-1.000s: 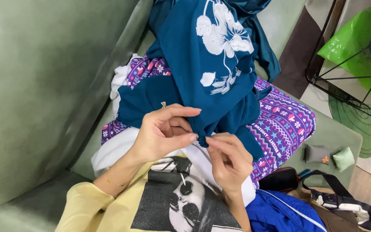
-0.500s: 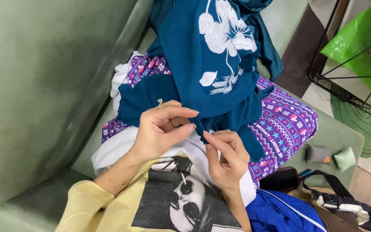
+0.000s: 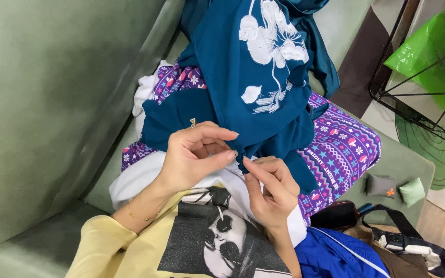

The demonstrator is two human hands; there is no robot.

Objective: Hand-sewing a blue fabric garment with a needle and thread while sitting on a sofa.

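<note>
A teal garment with white flower embroidery hangs down over my lap on a green sofa. My left hand, with a ring on one finger, pinches the lower edge of the teal cloth between thumb and fingers. My right hand pinches the same edge just to the right, fingertips almost touching the left hand's. Under the hands lie a purple patterned garment and a white shirt with a black printed picture.
The green sofa back rises at the left. A blue garment and a dark bag with straps lie at the lower right. Two small pouches sit on the sofa edge. A black wire frame and a green bag stand on the floor.
Both hands stay pinched on the teal hem; the fingers have shifted slightly along the edge and the cloth has moved a little.
</note>
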